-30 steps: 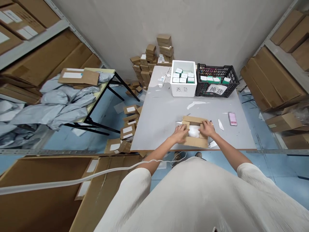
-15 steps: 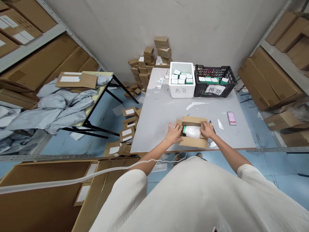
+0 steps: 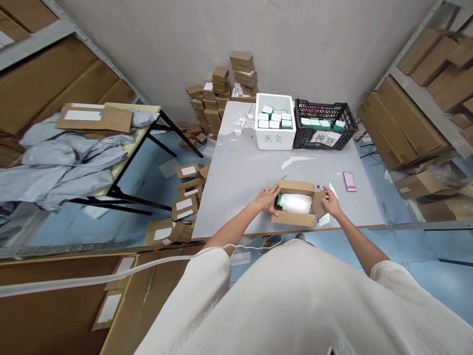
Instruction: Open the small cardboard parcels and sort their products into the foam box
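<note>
An open cardboard box (image 3: 294,219) lies on the grey table (image 3: 244,170) before me. Inside it is a white wrapped bundle (image 3: 296,202), with a bit of green at its left end. My left hand (image 3: 269,199) grips the left end of the box, thumb toward the front and fingers over the back corner. At the opposite end, my right hand (image 3: 331,202) holds the edge of the right end flap (image 3: 319,202), which is folded outward. A small dark object (image 3: 318,188) lies just behind that flap.
A white foam box (image 3: 275,139) and a black crate (image 3: 343,140) hold small green-and-white boxes at the back. A pink phone-like object (image 3: 349,181) lies right. Small cartons (image 3: 186,204) are piled left of the table; a white cable (image 3: 158,265) crosses in front.
My right hand has pulled the right end flap outward, away from the box. My left hand has closed in on the left end. The view has shifted slightly.
</note>
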Demonstrator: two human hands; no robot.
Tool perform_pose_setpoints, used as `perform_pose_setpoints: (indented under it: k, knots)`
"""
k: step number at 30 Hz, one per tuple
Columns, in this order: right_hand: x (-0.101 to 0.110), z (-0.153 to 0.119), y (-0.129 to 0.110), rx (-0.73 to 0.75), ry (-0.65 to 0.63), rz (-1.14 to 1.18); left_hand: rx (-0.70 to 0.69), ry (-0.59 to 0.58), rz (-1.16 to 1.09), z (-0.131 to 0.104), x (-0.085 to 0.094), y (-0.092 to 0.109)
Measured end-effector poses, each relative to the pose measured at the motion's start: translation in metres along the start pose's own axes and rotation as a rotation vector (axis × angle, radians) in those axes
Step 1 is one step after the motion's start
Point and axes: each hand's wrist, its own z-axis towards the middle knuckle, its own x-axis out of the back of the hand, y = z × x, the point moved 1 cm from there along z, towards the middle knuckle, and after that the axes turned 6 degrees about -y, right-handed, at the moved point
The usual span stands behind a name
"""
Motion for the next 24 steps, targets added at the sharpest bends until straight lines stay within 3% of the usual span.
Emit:
perform_pose_setpoints:
  k: [4,7,12,15,19,24]
  knots:
    - [0.009,-0.017,0.012,-0.148,-0.010,-0.200,0.000,0.056,-0.078,-0.008,-0.009,-0.001]
    - [0.013,-0.017,0.008,-0.208,-0.039,-0.424,-0.001,0.090,-0.117,-0.012,-0.012,0.002]
    - [0.004,0.006,-0.029,-0.033,-0.159,-0.747,-0.035,0.125,-0.141,-0.014,-0.011,0.005]
    - [-0.026,0.021,-0.062,0.124,-0.306,-0.785,-0.053,0.143,-0.153,-0.014,-0.012,0.006]
    - [-0.082,0.034,-0.099,0.246,-0.529,-0.787,-0.063,0.157,-0.178,-0.015,-0.015,0.007]
    - [-0.124,0.046,-0.114,0.259,-0.649,-0.783,-0.075,0.159,-0.207,-0.015,-0.017,0.008]
